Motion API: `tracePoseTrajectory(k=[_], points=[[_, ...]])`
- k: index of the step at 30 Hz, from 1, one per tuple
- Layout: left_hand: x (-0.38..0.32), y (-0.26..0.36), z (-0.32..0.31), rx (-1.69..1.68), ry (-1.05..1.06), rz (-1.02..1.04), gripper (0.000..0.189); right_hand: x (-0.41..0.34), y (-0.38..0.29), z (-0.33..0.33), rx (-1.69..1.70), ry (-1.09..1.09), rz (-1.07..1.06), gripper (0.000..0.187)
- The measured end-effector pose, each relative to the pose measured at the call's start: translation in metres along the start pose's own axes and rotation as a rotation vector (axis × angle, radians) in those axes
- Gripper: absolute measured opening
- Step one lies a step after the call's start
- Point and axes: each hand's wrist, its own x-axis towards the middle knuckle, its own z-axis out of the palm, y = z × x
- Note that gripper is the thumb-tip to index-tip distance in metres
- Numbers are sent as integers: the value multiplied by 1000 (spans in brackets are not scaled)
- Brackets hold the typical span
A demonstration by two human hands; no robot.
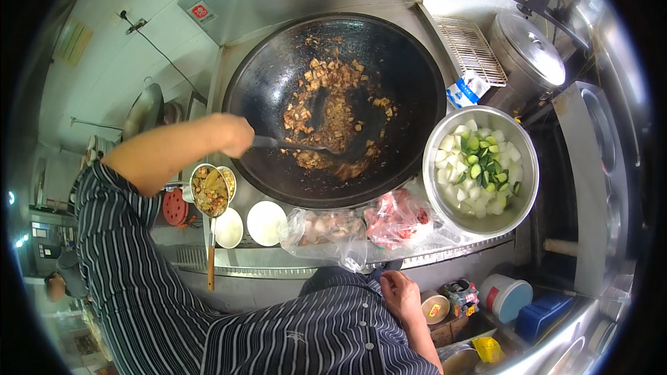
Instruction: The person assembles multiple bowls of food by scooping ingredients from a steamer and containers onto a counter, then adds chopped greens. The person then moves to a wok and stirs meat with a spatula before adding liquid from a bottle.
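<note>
My left hand (235,135) grips the handle of a metal wok spatula (292,144). Its blade lies in browned diced food (338,109) inside a large black wok (411,83). My right hand (400,291) hangs by my front, fingers curled, with nothing visible in it. Between my body and the wok lie a clear plastic bag of pale pieces (323,229) and another bag of red raw meat (397,219). A steel bowl (531,203) of white chunks and green cucumber-like pieces (482,164) stands at the wok's right.
Left of the wok, a wooden-handled ladle (211,265) holds cooked bits, beside white bowls (267,223). A lidded steel pot (529,49), wire rack (469,47) and blue-white packet (467,89) sit right. Buckets (505,297) stand below. Another person (65,276) is far left.
</note>
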Motion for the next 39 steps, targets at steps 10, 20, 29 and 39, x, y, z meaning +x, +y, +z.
tracePoseTrajectory(k=[10,20,29,39], points=[[168,38,-53,-693,407,-210,23,-21,6,-1,-1,-3,-14,17],[32,0,-10,33,67,37,29,1,-3,4,-1,-23,-17,16],[110,95,-42,-816,370,-6,27,-7,2,10,-15,-43,-62,15],[101,-31,2,-347,387,-418,28,2,-15,19,-27,42,-74,14]])
